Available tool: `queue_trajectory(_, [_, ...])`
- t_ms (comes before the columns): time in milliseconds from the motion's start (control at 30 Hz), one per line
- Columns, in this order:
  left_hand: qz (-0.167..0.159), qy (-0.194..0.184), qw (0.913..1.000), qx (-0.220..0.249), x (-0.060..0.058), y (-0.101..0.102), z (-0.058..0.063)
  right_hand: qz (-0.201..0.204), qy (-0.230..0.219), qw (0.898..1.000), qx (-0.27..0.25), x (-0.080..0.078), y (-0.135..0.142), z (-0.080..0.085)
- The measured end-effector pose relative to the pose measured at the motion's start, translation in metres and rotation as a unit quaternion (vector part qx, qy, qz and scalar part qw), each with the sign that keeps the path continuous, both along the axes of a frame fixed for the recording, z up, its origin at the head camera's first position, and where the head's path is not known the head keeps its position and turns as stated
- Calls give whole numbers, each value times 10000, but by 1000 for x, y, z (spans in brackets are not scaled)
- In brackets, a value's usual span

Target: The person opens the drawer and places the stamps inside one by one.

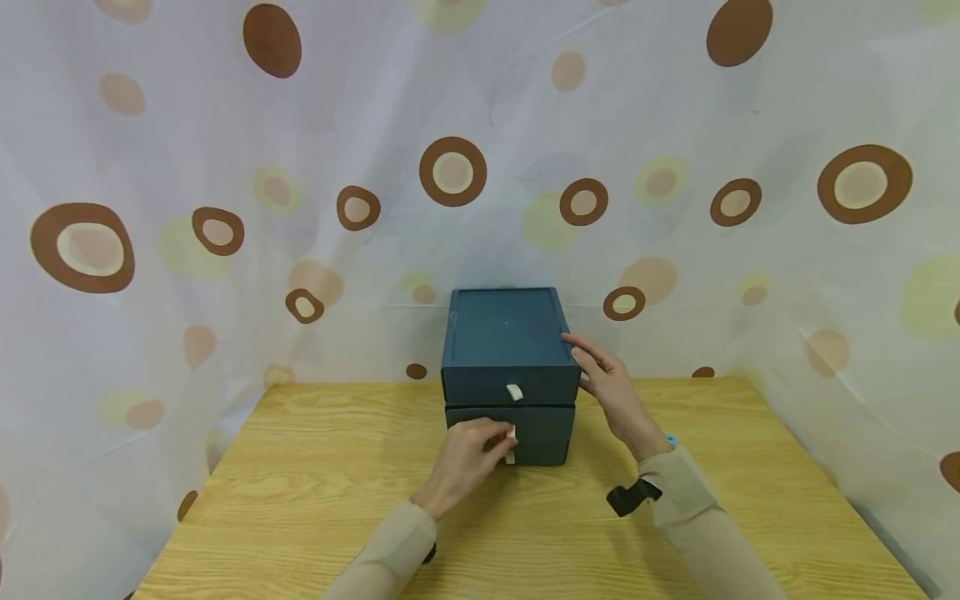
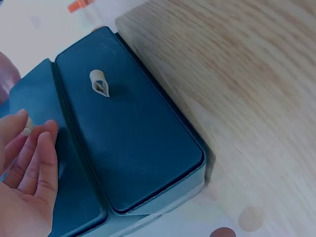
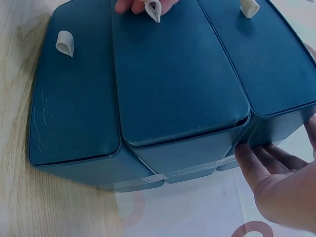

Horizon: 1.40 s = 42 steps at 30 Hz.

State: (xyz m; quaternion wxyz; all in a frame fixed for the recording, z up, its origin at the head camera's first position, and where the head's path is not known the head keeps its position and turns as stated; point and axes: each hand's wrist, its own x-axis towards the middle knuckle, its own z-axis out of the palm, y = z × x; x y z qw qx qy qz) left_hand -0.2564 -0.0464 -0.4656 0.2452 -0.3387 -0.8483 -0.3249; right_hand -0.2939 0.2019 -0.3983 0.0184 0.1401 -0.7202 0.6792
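A dark blue drawer cabinet stands on the table, with three stacked drawers showing in the right wrist view. My left hand pinches the pale pull loop of the middle drawer between thumb and fingers. That drawer's front juts slightly past its neighbours. Against the cabinet's right side, near the top edge, rests my right hand, its fingers fairly straight. The top drawer and bottom drawer appear shut, each with a pale loop of its own.
Under the cabinet is a light wood-grain table, its far edge meeting a pale curtain printed with brown and yellow spots. Clear tape runs across the cabinet's side. A black strap hangs at the right wrist.
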Motion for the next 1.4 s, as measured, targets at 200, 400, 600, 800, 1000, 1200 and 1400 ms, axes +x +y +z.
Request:
queue_trajectory(200, [82,187,9998,-32,-5,1,-2,11,-11,10000,-19,1,0,1])
queue_trajectory(400, [76,14,10000,21,-6,1,-1,12,23,10000,-44,2,0,2])
queue_trajectory(600, [-72,-266,9995,158,-6,-2,3,-11,138,9999,5,3,2,-2])
queue_trajectory(800, [-109,-444,9972,587,-7,-12,8,-278,216,9993,131,9,8,-17])
queue_trajectory(1000, [-38,-38,9932,1161,-11,-19,12,-577,351,9977,97,15,12,-35])
queue_trajectory(1200, [-326,106,9817,1875,-13,-24,17,-809,83,9966,155,23,11,-50])
queue_trajectory(1400, [-292,158,9741,2235,-15,-28,26,-881,-5,9961,78,25,8,-57])
